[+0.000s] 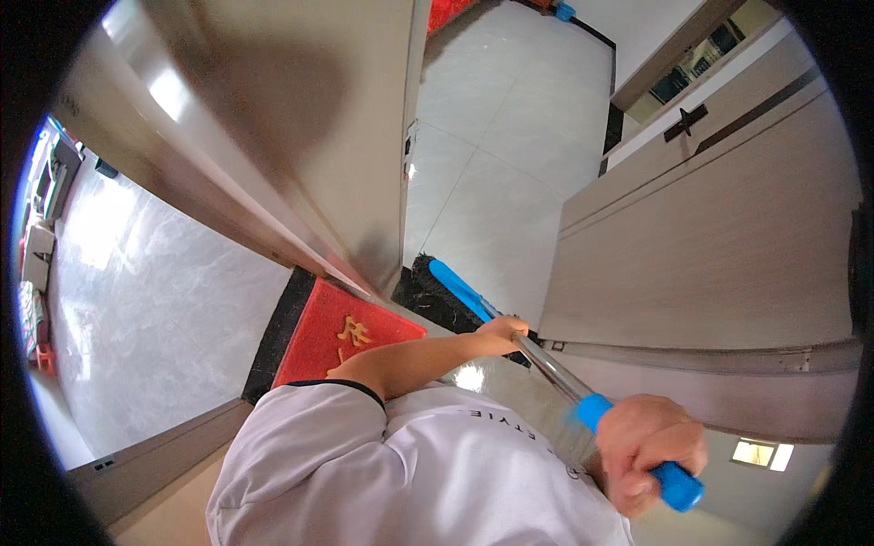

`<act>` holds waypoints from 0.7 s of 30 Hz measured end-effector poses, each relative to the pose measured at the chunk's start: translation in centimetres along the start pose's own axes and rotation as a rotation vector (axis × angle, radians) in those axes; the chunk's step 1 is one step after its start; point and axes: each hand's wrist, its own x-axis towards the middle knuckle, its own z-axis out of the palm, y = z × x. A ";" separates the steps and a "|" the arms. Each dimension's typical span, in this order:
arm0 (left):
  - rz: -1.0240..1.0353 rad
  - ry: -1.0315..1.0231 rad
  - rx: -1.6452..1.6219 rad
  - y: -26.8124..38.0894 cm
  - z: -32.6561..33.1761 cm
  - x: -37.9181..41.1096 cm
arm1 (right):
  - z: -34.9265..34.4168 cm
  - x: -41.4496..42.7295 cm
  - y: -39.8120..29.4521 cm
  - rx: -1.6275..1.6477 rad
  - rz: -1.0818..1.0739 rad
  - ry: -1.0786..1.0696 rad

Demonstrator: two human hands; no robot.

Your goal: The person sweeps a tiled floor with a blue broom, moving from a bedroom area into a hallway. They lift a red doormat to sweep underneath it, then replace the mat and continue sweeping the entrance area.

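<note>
A broom slants across the view, with a blue plastic head (456, 281) and dark bristles (425, 266). Its metal pole (556, 368) runs up toward my body and ends in a blue handle grip (679, 486). Around the pole, not far above the head, my left hand (504, 332) is closed. Higher up, my right hand (649, 447) wraps the blue grip, its end sticking out past the fist. The bristles rest at a black threshold strip (423, 297) in a doorway, near the bottom edge of a door.
Left of the broom head stands a beige door (328, 136). Another door (710, 252) with a dark handle (685, 123) is on the right. A red doormat (328, 321) bearing yellow writing lies by my left arm. Pale tiled floor (505, 136) extends beyond the doorway.
</note>
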 end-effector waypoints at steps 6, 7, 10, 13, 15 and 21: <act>-0.079 -0.003 0.055 3.7 1.1 2.8 | -6.7 0.0 1.4 0.300 -0.012 -0.121; -0.068 0.027 0.061 3.7 1.6 3.2 | -7.5 -0.4 2.2 0.292 -0.009 -0.147; -0.104 0.098 0.080 1.8 3.0 4.5 | -9.5 -1.6 4.9 0.286 0.038 -0.195; -0.125 0.104 0.073 2.4 2.2 5.6 | -8.7 -2.2 5.9 0.108 0.180 0.155; -0.123 0.101 0.104 3.0 1.8 6.3 | -9.3 -2.5 7.8 0.052 0.197 0.193; -0.014 0.211 0.347 2.1 0.8 8.4 | -10.3 -0.5 9.6 0.015 0.233 0.229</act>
